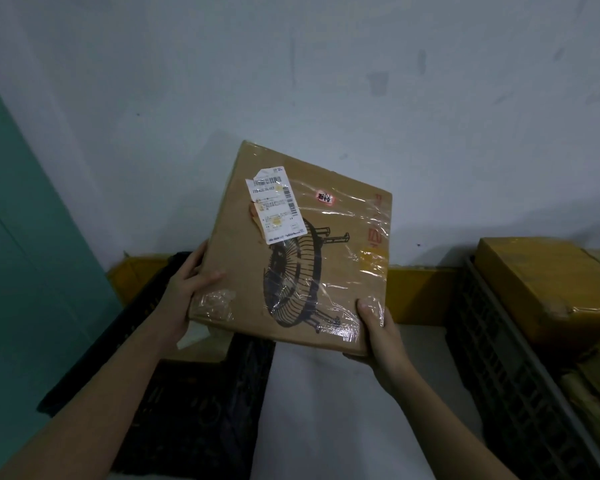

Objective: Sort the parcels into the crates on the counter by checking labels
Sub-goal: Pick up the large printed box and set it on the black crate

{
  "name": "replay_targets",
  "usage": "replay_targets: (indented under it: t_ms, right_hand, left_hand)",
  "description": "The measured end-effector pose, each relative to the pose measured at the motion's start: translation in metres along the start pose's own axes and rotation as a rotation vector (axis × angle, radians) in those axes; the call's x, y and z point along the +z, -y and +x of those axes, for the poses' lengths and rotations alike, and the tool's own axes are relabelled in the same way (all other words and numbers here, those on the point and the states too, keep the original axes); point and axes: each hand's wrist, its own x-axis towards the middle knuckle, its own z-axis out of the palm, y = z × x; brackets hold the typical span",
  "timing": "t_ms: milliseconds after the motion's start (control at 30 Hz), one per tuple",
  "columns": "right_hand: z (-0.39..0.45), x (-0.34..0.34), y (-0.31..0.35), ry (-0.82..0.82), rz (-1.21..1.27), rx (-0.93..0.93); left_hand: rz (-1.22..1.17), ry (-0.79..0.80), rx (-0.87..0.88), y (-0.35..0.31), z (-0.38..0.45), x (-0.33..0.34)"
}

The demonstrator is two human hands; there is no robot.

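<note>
The sorting looks partly done, as a judgement from how things lie: a grey slatted plastic crate (520, 375) at the right already carries a yellowish tape-wrapped cardboard parcel (548, 282), with more brown packages just below it at the frame's edge, and a dark plastic crate (194, 403) at the left shows a flat brown piece inside it. One parcel is in hand and not yet placed: a flat brown cardboard box printed with a black fan drawing and wrapped in clear tape (309, 265), held up tilted in front of the pale wall, above the white tabletop (326, 410) between the two crates. Its white shipping label (276, 206) faces the camera near the upper left, so the label check seems to be the step in hand, with the choice of crate still to come. The left hand (184, 289) grips the box's lower left edge, thumb laid on the front face. The right hand (378, 327) holds the lower right corner, thumb on the front and fingers hidden behind. Both grips are closed on the box.
</note>
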Motion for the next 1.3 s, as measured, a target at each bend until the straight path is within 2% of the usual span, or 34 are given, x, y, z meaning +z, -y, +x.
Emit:
replay_targets:
  t_ms: [133, 267, 400, 633, 733, 867, 1000, 1133, 1233, 1300]
  right_hand:
    - [0.002, 0.039, 0.009, 0.042, -0.046, 0.004]
    - [0.002, 0.080, 0.007, 0.146, -0.094, 0.044]
    - [0.003, 0.123, -0.019, 0.127, -0.178, 0.100]
    - [-0.002, 0.202, -0.083, 0.095, -0.401, 0.196]
    - [-0.004, 0.221, -0.099, -0.001, -0.440, 0.190]
    - [-0.005, 0.225, -0.105, -0.075, -0.527, 0.122]
    - [-0.006, 0.223, -0.108, -0.101, -0.547, 0.055]
    - [-0.003, 0.221, -0.110, -0.134, -0.555, 0.059]
    - [0.000, 0.221, -0.113, -0.148, -0.580, 0.063]
    - [0.001, 0.220, -0.113, -0.150, -0.595, 0.070]
  left_hand:
    - [-0.060, -0.056, 0.027, -0.017, 0.000, -0.037]
    - [0.016, -0.100, 0.080, -0.041, -0.009, -0.087]
    - [0.059, -0.203, 0.066, -0.069, -0.024, -0.147]
    - [0.187, -0.259, -0.110, -0.113, -0.038, -0.234]
    - [0.214, -0.233, -0.197, -0.108, -0.043, -0.256]
    - [0.272, -0.157, -0.299, -0.079, -0.041, -0.264]
    - [0.309, -0.056, -0.494, -0.049, -0.032, -0.244]
    - [0.414, -0.128, -0.624, -0.028, -0.022, -0.246]
    - [0.567, -0.167, -0.504, -0.014, -0.017, -0.245]
    - [0.674, -0.115, -0.387, -0.013, -0.017, -0.241]
